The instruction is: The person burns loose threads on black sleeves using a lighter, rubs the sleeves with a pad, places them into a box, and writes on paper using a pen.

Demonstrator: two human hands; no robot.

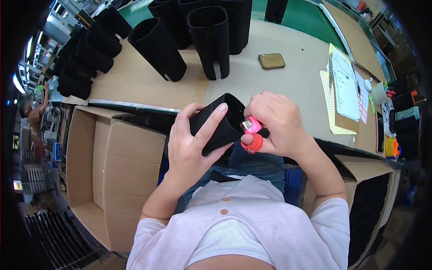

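Gripping a black sleeve [211,126] at the near edge of the worktable [245,78], left hand [191,139] half-open around it, right hand [278,121] closed on a pink-and-silver tool [253,125] at its mouth; brown block [272,61], black tubes [220,49] farther across the worktable.

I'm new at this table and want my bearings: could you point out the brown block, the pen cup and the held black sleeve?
Brown block [272,61], head view: middle of its top.
Pen cup [380,93], head view: its side wall.
Held black sleeve [223,130], head view: ribbed outer side.
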